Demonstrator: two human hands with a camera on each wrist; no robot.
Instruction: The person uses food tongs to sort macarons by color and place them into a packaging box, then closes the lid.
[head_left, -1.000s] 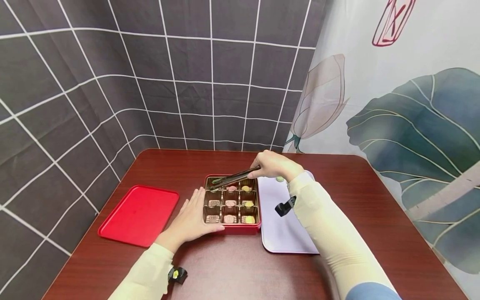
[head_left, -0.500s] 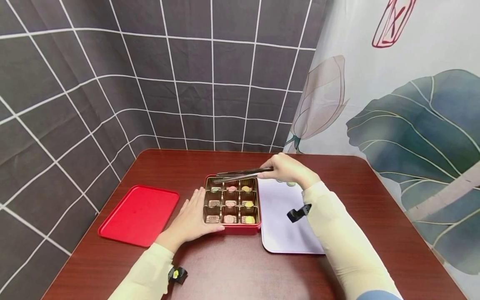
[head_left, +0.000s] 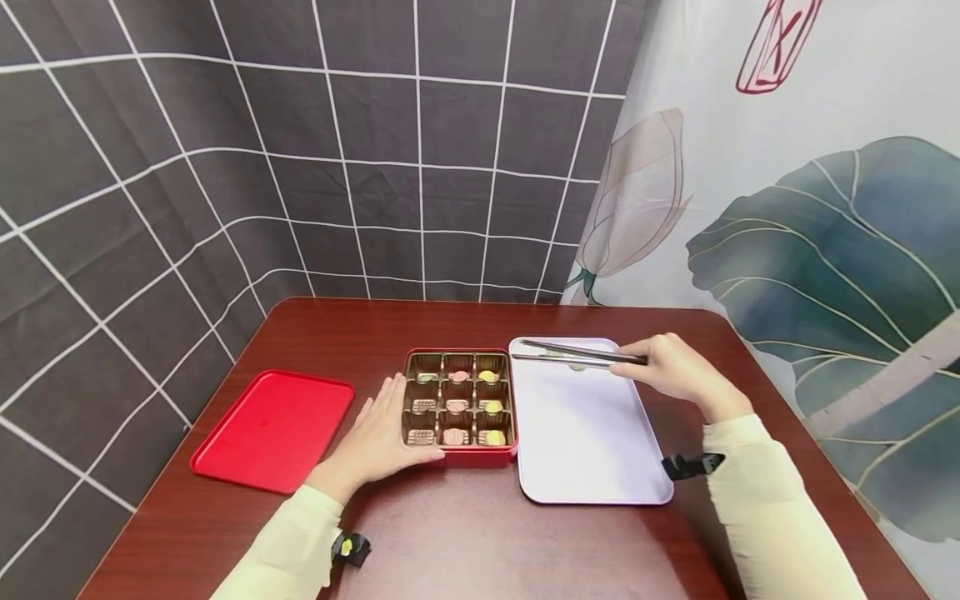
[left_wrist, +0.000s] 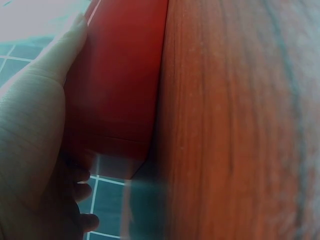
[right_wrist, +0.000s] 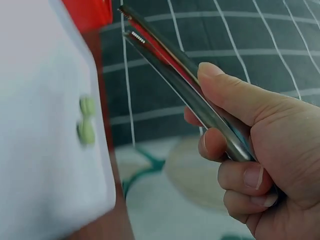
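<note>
My left hand point(head_left: 378, 433) rests at the near left corner of a red box point(head_left: 480, 457), its thumb along the front wall and its straight fingers along the left side. The left wrist view shows the thumb against the red wall point(left_wrist: 117, 65). Inside the box, a gold divided insert holds a green candy point(head_left: 427, 377) at the back left, pink candies point(head_left: 455, 436) down the middle and yellow ones point(head_left: 491, 437) on the right. My right hand point(head_left: 675, 367) grips metal tongs point(right_wrist: 180, 80), tips slightly apart with nothing between. Two green candies point(right_wrist: 87, 132) lie on the white tray point(head_left: 592, 450) below the tongs.
A red lid-like tray point(head_left: 273, 429) lies on the brown table point(head_left: 450, 533) to the left. The white tray stands close against the box's right side. Behind the table hangs a dark curtain point(head_left: 375, 192) with white grid lines.
My right hand has carried the tongs rightward, from over the box's back left compartment to over the back of the white tray. The green candy there is uncovered. My left hand stays put.
</note>
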